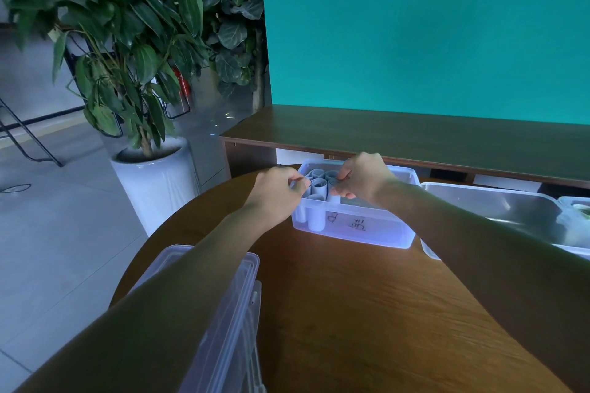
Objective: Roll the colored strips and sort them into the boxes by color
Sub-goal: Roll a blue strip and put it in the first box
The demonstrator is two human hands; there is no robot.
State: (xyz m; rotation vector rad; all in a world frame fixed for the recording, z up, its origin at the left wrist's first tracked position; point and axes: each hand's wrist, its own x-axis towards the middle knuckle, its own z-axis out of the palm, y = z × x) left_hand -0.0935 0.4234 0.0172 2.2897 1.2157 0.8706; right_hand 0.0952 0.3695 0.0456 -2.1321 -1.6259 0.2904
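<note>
- Bench (367, 313), round and wooden, carries a clear box (367, 233) at its far edge.
- Rolled strips (318, 186), pale, stand upright in the box's left end.
- Left hand (277, 195) and right hand (367, 179) each have a grip pinching a roll.
- Step, I judge: seating rolls; next calls for release, then another strip.
</note>
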